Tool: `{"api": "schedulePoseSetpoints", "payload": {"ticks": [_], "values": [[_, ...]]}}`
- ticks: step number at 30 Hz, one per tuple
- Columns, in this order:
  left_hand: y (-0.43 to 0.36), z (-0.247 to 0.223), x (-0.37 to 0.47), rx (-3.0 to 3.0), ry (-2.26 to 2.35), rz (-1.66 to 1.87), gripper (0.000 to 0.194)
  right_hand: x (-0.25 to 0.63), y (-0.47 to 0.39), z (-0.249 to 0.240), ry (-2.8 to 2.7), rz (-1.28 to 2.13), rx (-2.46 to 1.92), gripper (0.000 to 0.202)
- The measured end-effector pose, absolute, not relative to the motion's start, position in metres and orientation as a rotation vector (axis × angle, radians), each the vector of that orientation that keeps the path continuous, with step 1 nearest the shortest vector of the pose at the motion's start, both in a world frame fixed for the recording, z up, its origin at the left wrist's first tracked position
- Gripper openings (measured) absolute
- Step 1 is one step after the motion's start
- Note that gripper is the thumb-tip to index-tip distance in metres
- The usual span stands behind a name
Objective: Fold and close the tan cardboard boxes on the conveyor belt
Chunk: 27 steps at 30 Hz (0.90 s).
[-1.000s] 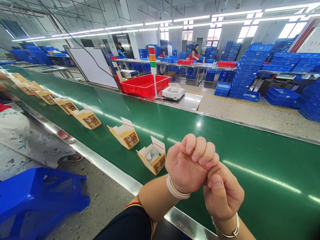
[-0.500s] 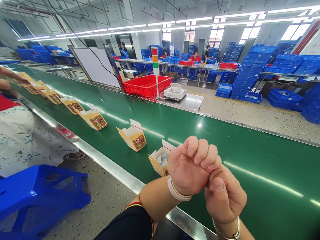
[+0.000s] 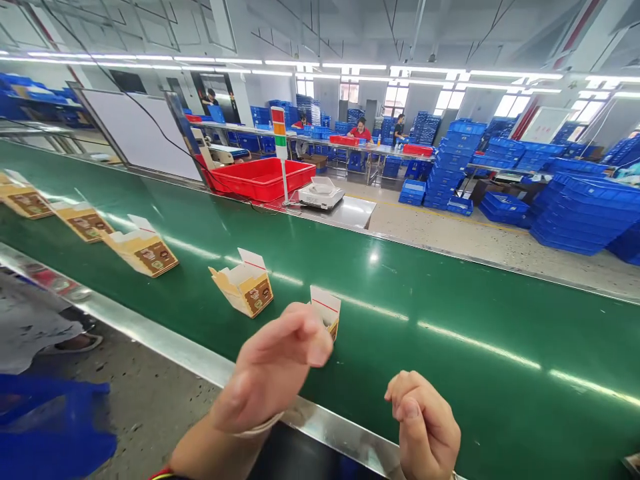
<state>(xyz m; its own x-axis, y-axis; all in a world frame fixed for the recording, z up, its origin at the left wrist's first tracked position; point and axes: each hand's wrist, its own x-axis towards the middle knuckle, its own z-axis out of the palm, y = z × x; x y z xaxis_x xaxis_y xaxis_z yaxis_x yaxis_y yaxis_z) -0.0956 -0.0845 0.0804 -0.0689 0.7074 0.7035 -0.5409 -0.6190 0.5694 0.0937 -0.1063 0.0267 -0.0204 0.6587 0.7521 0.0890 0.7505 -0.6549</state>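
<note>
Along the near edge of the green belt (image 3: 450,287), two hands are raised, apart from each other. The left hand (image 3: 280,367) has its grip partly open, fingers bent, nothing visible in it; the right hand (image 3: 425,423) has its grip curled closed, thumb near the forefinger, likewise with nothing visible. On the belt, just beyond the left fingertips, stands the nearest box (image 3: 327,303), flap raised, partly hidden; contact cannot be told. Farther left stand more open boxes (image 3: 155,257). Across the belt: red bin (image 3: 265,183), signal lamp (image 3: 279,131), scale (image 3: 323,195).

gap btwn hands (image 3: 277,370) (image 3: 427,423), box (image 3: 327,310) past l.
</note>
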Motion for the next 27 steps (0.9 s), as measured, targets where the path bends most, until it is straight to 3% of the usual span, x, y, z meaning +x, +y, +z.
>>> {"api": "schedulePoseSetpoints", "payload": {"ticks": [5, 8, 11, 14, 16, 20, 23, 25, 27], "values": [[-0.077, 0.028, -0.147, 1.011, 0.705, 2.171, 0.03, 0.091, -0.111, 0.006, -1.686, 0.441, -0.8, 0.026], [-0.065, 0.001, -0.164, 0.943, 1.072, 2.083, 0.034, 0.077, -0.105, 0.0, -1.817, 0.378, -0.812, 0.01], [-0.056, -0.012, -0.159, 1.27, 1.212, 1.708, 0.05, 0.064, -0.093, -0.015, -1.924, 0.246, -0.889, 0.047], [-0.052, -0.014, -0.142, 1.686, 1.111, 1.385, 0.052, 0.063, -0.078, -0.03, -2.019, 0.221, -0.99, 0.065], [-0.051, -0.012, -0.129, 1.824, 1.049, 1.265, 0.043, 0.066, -0.069, -0.034, -2.051, 0.27, -1.05, 0.059], [-0.044, -0.009, -0.11, 1.867, 1.104, 1.205, 0.036, 0.068, -0.054, -0.028, -1.977, 0.365, -1.06, 0.018], [-0.035, -0.008, -0.096, 1.68, 1.196, 1.312, 0.034, 0.063, -0.047, -0.027, -1.72, 0.443, -1.047, 0.033], [-0.029, -0.007, -0.087, 1.45, 1.274, 1.352, 0.027, 0.061, -0.044, -0.033, -1.444, 0.496, -1.158, 0.024], [-0.024, -0.006, -0.08, 1.225, 1.256, 1.277, 0.034, 0.062, -0.042, -0.043, -1.221, 0.583, -1.308, 0.028]]}}
